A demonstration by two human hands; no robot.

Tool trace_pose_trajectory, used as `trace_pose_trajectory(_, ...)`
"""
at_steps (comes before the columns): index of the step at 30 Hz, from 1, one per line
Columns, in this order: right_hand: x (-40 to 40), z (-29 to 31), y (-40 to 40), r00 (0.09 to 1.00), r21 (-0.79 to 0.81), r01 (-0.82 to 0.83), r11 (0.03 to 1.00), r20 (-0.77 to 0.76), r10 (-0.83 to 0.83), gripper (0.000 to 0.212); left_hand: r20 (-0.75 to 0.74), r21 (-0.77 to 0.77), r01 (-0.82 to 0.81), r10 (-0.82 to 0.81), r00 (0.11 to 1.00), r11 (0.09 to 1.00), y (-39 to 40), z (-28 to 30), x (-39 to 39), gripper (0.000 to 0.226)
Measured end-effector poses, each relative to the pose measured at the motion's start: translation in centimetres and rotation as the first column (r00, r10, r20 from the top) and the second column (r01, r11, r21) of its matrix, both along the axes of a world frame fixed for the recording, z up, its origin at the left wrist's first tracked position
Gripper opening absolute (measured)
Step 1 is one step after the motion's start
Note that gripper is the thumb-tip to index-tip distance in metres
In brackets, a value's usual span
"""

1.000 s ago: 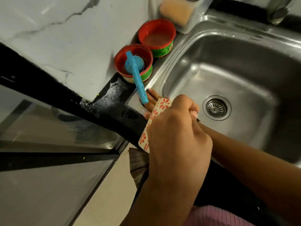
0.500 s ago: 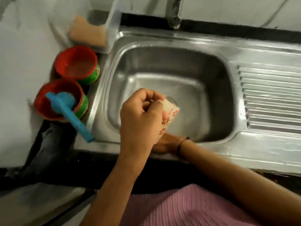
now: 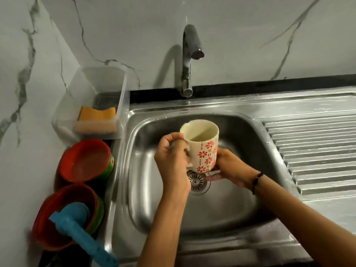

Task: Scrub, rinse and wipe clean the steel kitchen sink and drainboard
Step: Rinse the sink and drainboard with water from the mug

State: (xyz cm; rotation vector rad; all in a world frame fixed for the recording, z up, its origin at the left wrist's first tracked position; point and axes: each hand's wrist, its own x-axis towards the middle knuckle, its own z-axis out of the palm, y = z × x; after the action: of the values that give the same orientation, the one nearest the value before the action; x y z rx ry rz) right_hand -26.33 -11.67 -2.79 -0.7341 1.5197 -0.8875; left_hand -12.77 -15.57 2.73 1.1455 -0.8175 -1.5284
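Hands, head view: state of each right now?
Left hand: fingers curled round the mug handle.
Right hand: fingers cup the mug's base from below.

1. Off to my left there's a clear plastic tub (image 3: 77, 105) against the marble wall (image 3: 134, 26), with an orange sponge (image 3: 97, 112) lying in it.
2. Just in front of that I've got two red bowls, the far bowl (image 3: 84, 160) and the near bowl (image 3: 63, 214).
3. A blue brush (image 3: 79, 228) sits in the near bowl, handle poking out toward me.
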Motion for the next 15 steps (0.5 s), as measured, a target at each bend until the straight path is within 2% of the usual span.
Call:
trace_pose_trajectory(2,-0.4,0.8,-1.6,0.961,-0.026,0.145,0.989,0.244,-0.134,0.026,-0.097,-0.035,0.009,-0.012,0.995,0.999,-1.5,0.0,-0.2,0.017)
trace_pose_trajectory(4,-0.8,0.9,-3.0,0.92,-0.07,0.255,0.964,0.324,-0.22,0.028,-0.122,-0.038,0.067,-0.071,0.99,0.997,-3.0,0.0,-0.4,0.017)
trace_pose_trajectory(6,-1.2,0.6,-4.6,0.909,-0.129,0.324,0.937,0.317,-0.271,0.031,-0.028,-0.021,0.152,-0.153,0.988,0.988,-4.2,-0.2,-0.4,0.019)
trace_pose_trajectory(8,-1.7,0.3,-6.1,0.918,-0.185,0.333,0.924,0.288,-0.273,0.034,0.162,-0.006,0.243,-0.239,0.957,0.97,-5.2,-1.1,-0.4,0.021)
trace_pose_trajectory(10,-2.5,0.2,-7.4,0.956,-0.225,0.271,0.936,0.18,-0.233,0.036,0.251,0.026,0.318,-0.314,0.916,0.948,-5.9,-2.0,-0.2,0.016)
trace_pose_trajectory(12,-3.4,0.6,-8.7,0.99,-0.217,0.108,0.97,-0.07,-0.125,0.038,0.229,0.099,0.313,-0.327,0.917,0.945,-6.7,-2.7,-0.3,0.01)
trace_pose_trajectory(13,-3.6,1.2,-9.5,0.978,-0.198,0.043,0.979,-0.19,-0.081,0.04,0.221,0.127,0.289,-0.311,0.924,0.949,-7.0,-3.1,-0.5,0.013)
trace_pose_trajectory(15,-4.2,2.3,-11.9,0.949,-0.201,0.043,0.979,-0.298,-0.103,0.046,0.256,0.136,0.243,-0.271,0.928,0.961,-7.7,-4.0,-0.9,0.015)
